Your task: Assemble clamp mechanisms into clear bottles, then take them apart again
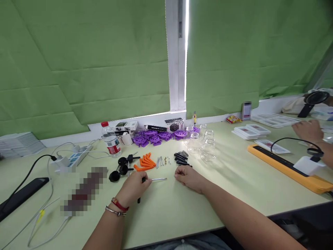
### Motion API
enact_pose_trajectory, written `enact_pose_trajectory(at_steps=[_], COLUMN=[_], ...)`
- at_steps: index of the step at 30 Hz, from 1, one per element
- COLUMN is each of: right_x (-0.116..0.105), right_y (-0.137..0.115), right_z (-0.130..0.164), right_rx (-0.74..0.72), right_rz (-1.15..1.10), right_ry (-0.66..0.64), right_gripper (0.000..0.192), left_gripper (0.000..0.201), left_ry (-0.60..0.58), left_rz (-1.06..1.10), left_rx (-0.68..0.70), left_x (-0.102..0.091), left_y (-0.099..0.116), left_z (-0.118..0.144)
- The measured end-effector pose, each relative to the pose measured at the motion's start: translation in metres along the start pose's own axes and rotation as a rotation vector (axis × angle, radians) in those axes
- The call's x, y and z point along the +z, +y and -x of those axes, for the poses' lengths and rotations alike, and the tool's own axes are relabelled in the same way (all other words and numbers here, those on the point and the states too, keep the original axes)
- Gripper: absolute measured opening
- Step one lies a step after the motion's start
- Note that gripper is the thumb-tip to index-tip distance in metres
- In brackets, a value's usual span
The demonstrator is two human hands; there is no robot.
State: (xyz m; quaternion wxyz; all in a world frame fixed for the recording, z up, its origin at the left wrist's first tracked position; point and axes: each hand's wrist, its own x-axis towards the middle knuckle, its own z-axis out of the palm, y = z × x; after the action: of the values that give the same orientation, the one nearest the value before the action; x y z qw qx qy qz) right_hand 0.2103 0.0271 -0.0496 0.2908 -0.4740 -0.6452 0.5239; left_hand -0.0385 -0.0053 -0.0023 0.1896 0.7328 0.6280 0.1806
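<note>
Pale green worktop (234,194) lies bare near its front edge, with lots of room to move there. Both hands rest a little way in from that edge. The left hand (134,189) is curled around a thin tool (152,180) with a black handle and a silver rod that lies flat and points right. The right hand (188,177) is a loose fist on the worktop, holding nothing that shows, just right of the rod's tip.

Behind the hands, toward the middle, sit orange curved pieces (145,162), too bunched to count, three black knobs (121,168) to their left, small silver pins (160,161) and a pile of black sticks (182,159).

Near the back edge are purple wheels (156,137), about six clear jars (201,142) and one water bottle (110,140).

At the right edge another person's hand (308,130) reaches over white trays (249,131), behind a long orange bar (288,168).
</note>
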Motion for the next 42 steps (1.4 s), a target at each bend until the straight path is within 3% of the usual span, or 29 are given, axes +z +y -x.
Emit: enact_pose_trajectory(at_steps=[6, 9, 14, 18, 24, 26, 30, 33, 42], right_x=[0.001, 0.002, 0.003, 0.004, 0.003, 0.004, 0.004, 0.004, 0.003], right_y=[0.002, 0.002, 0.001, 0.000, -0.004, -0.005, -0.002, 0.000, 0.007], right_z=[-0.001, 0.001, 0.003, 0.001, 0.003, 0.004, 0.004, 0.002, 0.000], right_rx=[-0.038, -0.039, -0.024, -0.021, -0.005, 0.001, -0.009, -0.020, -0.060], right_rz=[0.011, 0.032, 0.054, 0.056, 0.060, 0.058, 0.050, 0.048, 0.078], right_ry=[-0.015, -0.013, -0.009, -0.008, -0.008, -0.007, -0.001, 0.000, 0.015], right_gripper=[0.013, 0.013, 0.014, 0.014, 0.013, 0.013, 0.014, 0.014, 0.015], left_gripper=[0.020, 0.021, 0.027, 0.029, 0.029, 0.026, 0.036, 0.031, 0.032], left_ry=[0.007, 0.058, 0.134, 0.170, 0.274, 0.237, 0.044, 0.006, 0.256], left_rz=[-0.321, -0.419, -0.550, -0.556, -0.605, -0.631, -0.540, -0.491, -0.512], left_rx=[-0.160, -0.218, -0.172, -0.174, -0.148, -0.164, -0.279, -0.309, -0.310], left_x=[-0.028, -0.030, -0.028, -0.032, -0.057, -0.064, -0.066, -0.064, -0.061], left_y=[-0.030, -0.047, -0.062, -0.062, -0.061, -0.067, -0.084, -0.090, -0.079], left_z=[0.032, 0.047, 0.055, 0.052, 0.032, 0.019, -0.002, -0.007, 0.002])
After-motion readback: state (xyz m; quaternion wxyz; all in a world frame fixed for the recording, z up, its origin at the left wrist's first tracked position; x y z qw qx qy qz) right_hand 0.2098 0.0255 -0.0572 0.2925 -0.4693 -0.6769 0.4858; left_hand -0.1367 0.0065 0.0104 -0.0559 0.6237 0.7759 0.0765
